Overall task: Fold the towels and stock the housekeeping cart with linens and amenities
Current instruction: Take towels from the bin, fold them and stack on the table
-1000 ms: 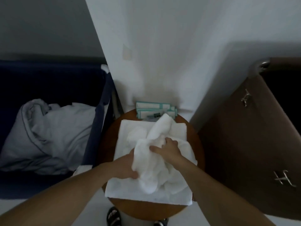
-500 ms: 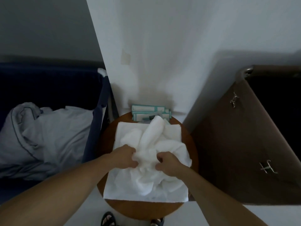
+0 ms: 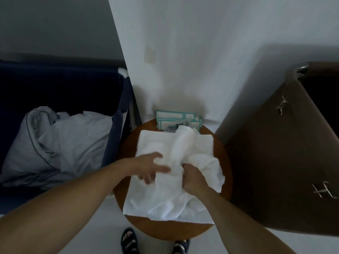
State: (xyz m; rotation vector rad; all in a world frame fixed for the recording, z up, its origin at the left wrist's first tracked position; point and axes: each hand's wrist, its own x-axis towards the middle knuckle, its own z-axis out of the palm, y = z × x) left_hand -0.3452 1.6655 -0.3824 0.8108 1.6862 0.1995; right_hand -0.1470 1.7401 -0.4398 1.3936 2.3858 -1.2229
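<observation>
A crumpled white towel (image 3: pixel 183 154) lies bunched on top of a flat white towel (image 3: pixel 146 206) spread over a round wooden table (image 3: pixel 222 162). My right hand (image 3: pixel 194 177) grips a fold of the crumpled towel near its middle, fingers curled into the cloth. My left hand (image 3: pixel 152 166) lies just left of it, fingers spread and loosely touching the towel's left part. Teal-edged amenity boxes (image 3: pixel 174 117) are stacked at the table's far edge against the wall.
A dark blue linen bag (image 3: pixel 117 114) on the left holds rumpled pale grey bedding (image 3: pixel 55 143). A brown bag (image 3: pixel 275 162) with metal clips stands on the right. A white wall corner (image 3: pixel 183 52) rises straight behind the table. My sandalled feet (image 3: pixel 128 241) show below.
My left hand has let go of its grip on the towel and spread its fingers. My right hand slid a little toward the towel's middle and still grips it.
</observation>
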